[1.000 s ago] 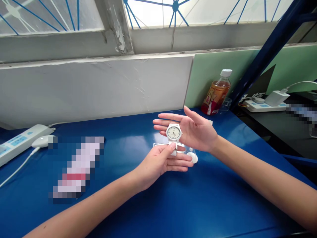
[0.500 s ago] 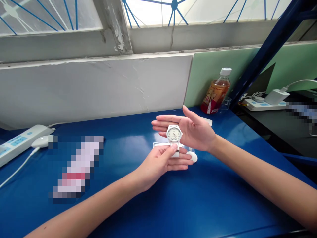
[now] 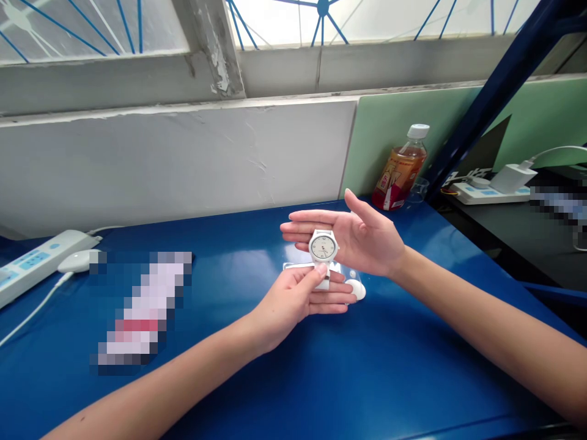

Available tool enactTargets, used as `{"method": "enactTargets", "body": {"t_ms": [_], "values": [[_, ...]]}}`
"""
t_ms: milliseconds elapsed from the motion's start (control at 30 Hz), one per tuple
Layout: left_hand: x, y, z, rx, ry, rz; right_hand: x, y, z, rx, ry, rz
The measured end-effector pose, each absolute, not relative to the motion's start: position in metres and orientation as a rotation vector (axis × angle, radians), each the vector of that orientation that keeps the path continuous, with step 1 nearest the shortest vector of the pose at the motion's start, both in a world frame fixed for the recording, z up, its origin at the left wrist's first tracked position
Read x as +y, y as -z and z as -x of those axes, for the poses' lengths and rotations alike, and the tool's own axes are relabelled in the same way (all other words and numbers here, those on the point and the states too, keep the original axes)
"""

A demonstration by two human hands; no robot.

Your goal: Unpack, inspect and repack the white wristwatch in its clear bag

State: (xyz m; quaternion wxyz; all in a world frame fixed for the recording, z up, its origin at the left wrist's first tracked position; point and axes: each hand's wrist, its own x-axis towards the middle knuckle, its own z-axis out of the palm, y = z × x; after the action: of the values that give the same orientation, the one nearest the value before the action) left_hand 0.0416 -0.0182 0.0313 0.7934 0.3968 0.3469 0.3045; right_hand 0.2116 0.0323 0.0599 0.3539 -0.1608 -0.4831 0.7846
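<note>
A white wristwatch [image 3: 323, 247] with a pale round dial faces up in the middle of the view. My left hand [image 3: 305, 290] is closed on its lower strap, the thumb pressing the strap against the fingers. Just behind the watch, my right hand [image 3: 355, 238] is open, palm towards me, fingers stretched to the left and thumb up. Whether the right hand touches the watch's upper strap I cannot tell. Beneath the hands lies a clear plastic package with a white round piece [image 3: 358, 289], partly hidden by the left fingers.
The blue table [image 3: 220, 379] spans the front. A pixelated flat object [image 3: 147, 311] lies left, near a white power strip [image 3: 39, 263] and a charger with cable [image 3: 79, 261]. A drink bottle [image 3: 400, 174] stands at the back right. Another power strip [image 3: 493, 194] sits on a dark surface beyond.
My right hand has shifted slightly up and right, its thumb lifted a little more. My left hand and the watch have barely moved.
</note>
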Motion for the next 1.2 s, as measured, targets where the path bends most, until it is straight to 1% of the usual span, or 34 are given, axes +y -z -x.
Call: {"method": "enactTargets", "body": {"t_ms": [367, 933, 1200], "values": [[-0.0194, -0.03, -0.0413, 0.695, -0.639, -0.876, 0.0311, -0.0586, -0.2111, -1.212, -2.064, 0.342], [-0.0191, -0.029, -0.0411, 0.728, -0.649, -0.911, 0.0306, -0.0573, -0.2082, -1.144, -2.086, 0.361], [-0.0172, -0.0332, -0.0399, 0.798, -0.74, -0.997, 0.0315, -0.0579, -0.2084, -1.205, -1.981, 0.45]]}}
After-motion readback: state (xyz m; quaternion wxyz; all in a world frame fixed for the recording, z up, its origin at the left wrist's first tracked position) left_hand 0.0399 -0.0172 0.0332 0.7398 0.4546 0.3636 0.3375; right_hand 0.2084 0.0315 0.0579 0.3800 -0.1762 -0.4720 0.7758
